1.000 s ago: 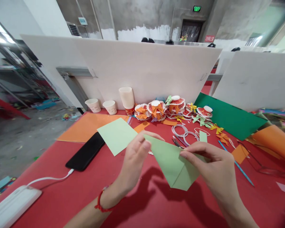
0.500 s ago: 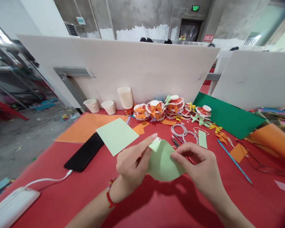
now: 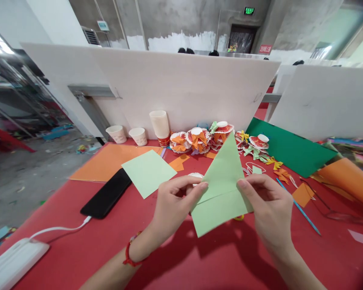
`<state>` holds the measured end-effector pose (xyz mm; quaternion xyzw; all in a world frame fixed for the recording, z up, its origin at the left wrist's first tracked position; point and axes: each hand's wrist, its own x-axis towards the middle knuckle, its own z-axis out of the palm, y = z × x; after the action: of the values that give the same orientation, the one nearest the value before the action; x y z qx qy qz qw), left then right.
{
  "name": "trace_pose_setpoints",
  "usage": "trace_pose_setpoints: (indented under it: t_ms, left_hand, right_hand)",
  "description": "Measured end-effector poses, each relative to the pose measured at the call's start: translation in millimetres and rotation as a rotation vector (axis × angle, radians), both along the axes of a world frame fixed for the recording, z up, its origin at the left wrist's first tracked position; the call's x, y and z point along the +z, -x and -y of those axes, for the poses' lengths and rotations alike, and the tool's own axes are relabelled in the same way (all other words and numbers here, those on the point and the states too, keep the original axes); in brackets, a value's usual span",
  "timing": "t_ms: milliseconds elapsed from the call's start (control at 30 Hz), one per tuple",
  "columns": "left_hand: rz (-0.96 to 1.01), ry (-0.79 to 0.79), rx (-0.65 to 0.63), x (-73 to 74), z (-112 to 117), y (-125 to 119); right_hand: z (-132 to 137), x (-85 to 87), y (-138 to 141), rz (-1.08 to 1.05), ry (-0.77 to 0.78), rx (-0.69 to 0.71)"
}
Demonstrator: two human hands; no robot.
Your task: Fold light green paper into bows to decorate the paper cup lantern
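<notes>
Both of my hands hold a folded light green paper (image 3: 222, 189) upright above the red table (image 3: 78, 245), its point standing up. My left hand (image 3: 174, 205), with a red string bracelet on the wrist, pinches the paper's left edge. My right hand (image 3: 269, 205) pinches its right edge. A second flat light green sheet (image 3: 148, 172) lies on the table to the left, beside a black phone (image 3: 107, 194).
Paper-cup flower crafts (image 3: 199, 141) and paper cups (image 3: 160, 125) line the white partition at the back. Orange sheets (image 3: 109, 161), a dark green sheet (image 3: 290, 151), a blue pencil (image 3: 299, 207), wire rings and scraps lie around. A white power bank (image 3: 15, 262) with cable sits front left.
The green paper, curled between my hands half a second ago, is now held flat and upright with its point up. Both hands have shifted slightly apart to its edges.
</notes>
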<state>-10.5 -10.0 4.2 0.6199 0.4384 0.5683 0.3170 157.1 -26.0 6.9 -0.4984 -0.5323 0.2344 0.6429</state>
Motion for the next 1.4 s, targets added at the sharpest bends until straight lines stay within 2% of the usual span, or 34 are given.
trace_pose_setpoints:
  t_ms: [100,200,300,333,367,400,467,500,533,600,700,933,1133,1267,1400]
  left_hand:
    - [0.051,0.025,-0.085,3.9,-2.5,0.0]
    - [-0.002,-0.038,-0.044,5.4,-5.9,6.3]
    - [-0.261,-0.258,-0.003,1.3,-12.9,17.7]
    - [-0.371,-0.374,-0.012,-1.1,-15.7,21.1]
    - [-0.481,-0.477,-0.025,-3.4,-18.1,23.6]
    - [-0.588,-0.551,-0.035,-5.4,-20.0,25.0]
    - [-0.766,-0.637,-0.054,-7.3,-20.5,23.9]
    - [-0.833,-0.653,-0.055,-6.8,-19.2,21.7]
    - [-0.886,-0.659,-0.058,-5.4,-16.8,18.9]
    - [-0.960,-0.650,-0.071,-1.1,-10.5,13.4]
    - [-1.009,-0.619,-0.141,4.5,-2.2,9.0]
    - [-1.046,-0.632,-0.187,4.1,0.2,12.9]
    - [-1.017,-0.611,-0.243,17.2,-0.2,26.4]
    - [-0.966,-0.542,-0.238,23.0,-5.7,39.1]
    - [-0.931,-0.436,-0.257,22.6,-13.9,48.5]
  right_hand:
    - [-1.3,0.6,0.0,0.038,0.015,0.024]
    - [-2.7,1.3,1.1,0.131,0.087,0.152]
    - [-5.0,3.6,-4.3,0.353,0.204,0.345]
    - [-5.8,4.9,-7.9,0.424,0.201,0.348]
    - [-6.4,6.6,-12.0,0.488,0.158,0.297]
    - [-6.8,8.6,-16.0,0.539,0.066,0.188]
    - [-6.5,12.5,-22.0,0.679,-0.184,-0.055]
    - [-5.9,14.0,-23.3,0.763,-0.287,-0.091]
    - [-5.1,14.7,-23.1,0.844,-0.340,-0.042]
    - [-3.7,13.5,-19.2,0.955,-0.356,0.159]
    - [-3.3,6.9,-10.3,1.041,-0.407,0.261]
    - [-2.6,0.7,-2.7,1.096,-0.466,0.256]
    - [-1.2,7.2,-5.1,1.036,-0.460,0.295]
    - [-3.0,10.9,-11.4,1.021,-0.455,0.238]
    - [-5.7,13.9,-18.7,1.008,-0.465,0.188]
